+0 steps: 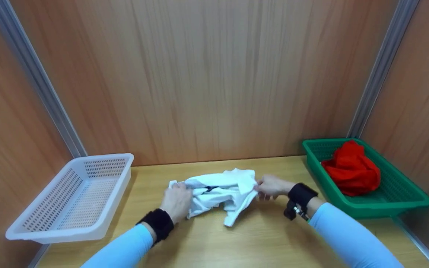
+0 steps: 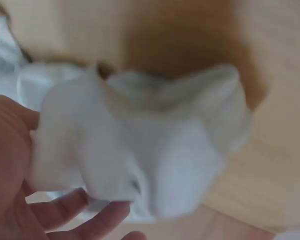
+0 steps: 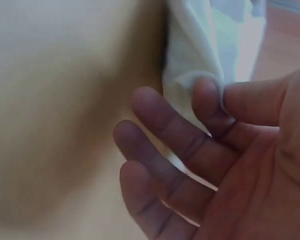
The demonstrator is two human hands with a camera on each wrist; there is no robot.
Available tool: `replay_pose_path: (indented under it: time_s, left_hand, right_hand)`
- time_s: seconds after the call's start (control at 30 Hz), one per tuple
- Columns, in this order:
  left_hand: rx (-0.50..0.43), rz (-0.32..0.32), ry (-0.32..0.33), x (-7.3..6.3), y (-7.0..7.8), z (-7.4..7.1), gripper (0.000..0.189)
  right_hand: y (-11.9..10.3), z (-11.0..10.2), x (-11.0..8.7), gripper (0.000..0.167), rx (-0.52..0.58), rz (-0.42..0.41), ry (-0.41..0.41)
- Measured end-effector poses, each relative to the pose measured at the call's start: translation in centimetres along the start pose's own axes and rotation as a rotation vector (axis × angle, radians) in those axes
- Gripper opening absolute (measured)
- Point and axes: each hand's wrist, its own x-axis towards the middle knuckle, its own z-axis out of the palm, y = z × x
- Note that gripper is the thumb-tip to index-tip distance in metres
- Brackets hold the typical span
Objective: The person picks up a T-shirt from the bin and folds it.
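A crumpled white cloth [image 1: 218, 190] with a small dark patch stretches between both hands above the table; I cannot tell what kind of garment or cloth it is. My left hand [image 1: 177, 201] grips its left end. In the left wrist view, folds of the cloth [image 2: 140, 145] lie over the fingers [image 2: 60, 207], and part of the grip is hidden. At the right end, my right hand [image 1: 272, 186] pinches the edge. The right wrist view shows thumb and index finger on the cloth [image 3: 195, 45], with the other fingers [image 3: 175, 130] loosely bent beside it.
On the left stands a white perforated plastic basket [image 1: 125, 182] with nothing in it. A green basket [image 1: 389, 206] on the right holds a bunched red cloth [image 1: 352, 171]. Wooden panels [image 1: 214, 82] enclose the table [image 1: 214, 249] at the back and both sides.
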Motion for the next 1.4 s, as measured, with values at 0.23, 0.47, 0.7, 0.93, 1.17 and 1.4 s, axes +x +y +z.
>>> replay_pose_path:
  time_s: [0.23, 0.47, 0.7, 0.93, 1.17, 1.4]
  left_hand:
    - [-0.187, -0.18, 0.036, 2.5, -6.1, -2.9, 0.027]
    - [-0.521, -0.363, 0.17, 4.6, -8.7, -5.0, 0.025]
    - [-0.741, -0.281, 0.109, 5.1, -5.5, -6.1, 0.021]
    - [-0.87, -0.084, -0.097, 5.3, -1.3, -8.4, 0.016]
    - [-0.88, -0.001, -0.539, 4.1, 2.2, -7.0, 0.016]
    - [-1.087, -0.164, -0.757, 3.6, 3.6, -4.6, 0.084]
  right_hand:
    - [1.3, -7.9, -2.2, 0.038, -0.003, -0.023, 0.255]
    - [1.8, -9.2, -1.2, 0.034, -0.008, 0.048, 0.576]
    - [0.5, -3.5, 0.0, 0.023, -0.16, -0.113, 0.405]
    - [-3.3, 2.1, 2.0, 0.051, -0.273, -0.217, 0.175]
    - [-0.4, 5.2, 5.3, 0.054, -0.686, -0.069, 0.133]
    - [-1.5, 6.8, 4.8, 0.023, -0.492, -0.338, 0.223]
